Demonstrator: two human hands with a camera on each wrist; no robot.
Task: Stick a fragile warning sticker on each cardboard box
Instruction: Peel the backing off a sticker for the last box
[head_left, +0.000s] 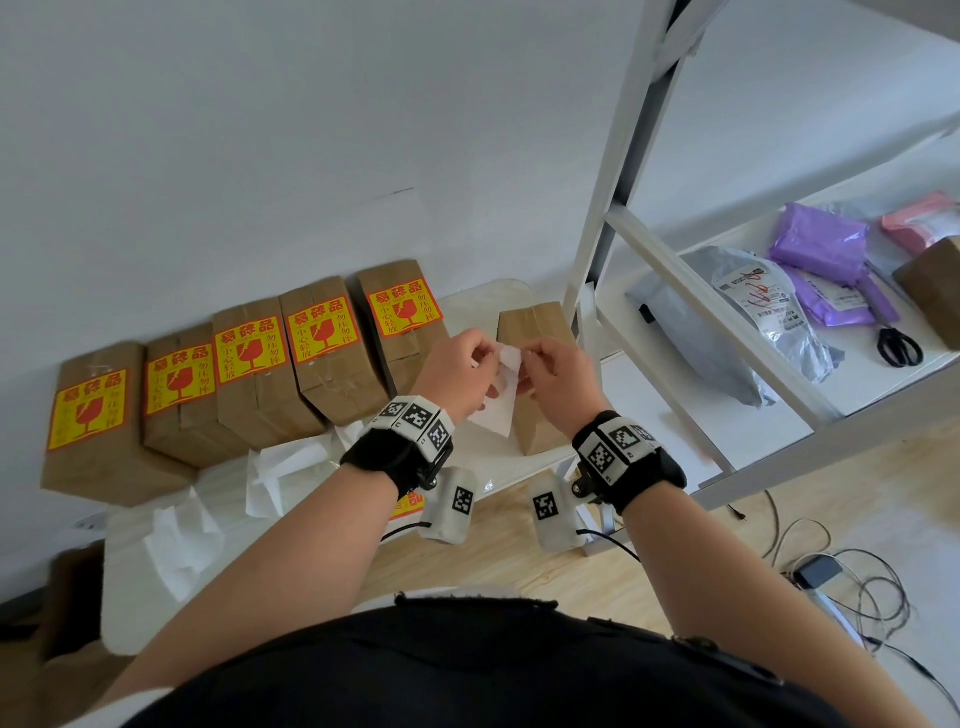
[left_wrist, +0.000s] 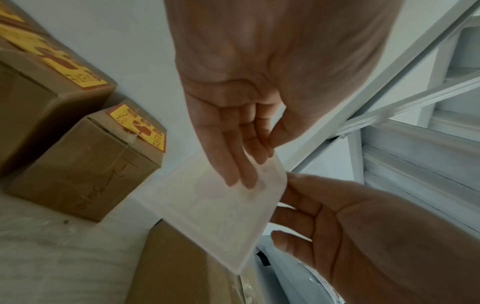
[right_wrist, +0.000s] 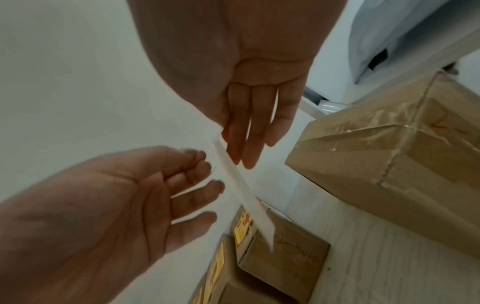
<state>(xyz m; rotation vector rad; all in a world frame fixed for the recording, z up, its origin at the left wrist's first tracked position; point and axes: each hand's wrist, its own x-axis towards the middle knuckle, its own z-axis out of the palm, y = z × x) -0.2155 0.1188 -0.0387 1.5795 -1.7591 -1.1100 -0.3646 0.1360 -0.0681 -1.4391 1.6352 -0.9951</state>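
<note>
Both hands meet at the top edge of a white sticker sheet (head_left: 500, 395), held in the air just above the one bare box (head_left: 535, 364). The left hand (head_left: 457, 371) pinches that edge between thumb and the first fingers, the other fingers lying straight behind the paper. The right hand (head_left: 558, 371) pinches the same edge just beside it, its lower fingers loose and apart. They look to be picking the backing away from the sticker, though the printed face is turned away and only a faint ghost of it shows through the paper in the left wrist view.

The bare box stands on the white table (head_left: 130, 571), close against the white shelf post (head_left: 602, 249) on its far side. On its near-left side, five stickered boxes (head_left: 249, 374) run in a row along the wall, each with a yellow-and-red warning label on top. In front of that row lie scraps of peeled backing paper (head_left: 280, 467).

So, by my count, five are done and one is left. What remains is peeling this sheet and pressing it down on the bare box.
</note>
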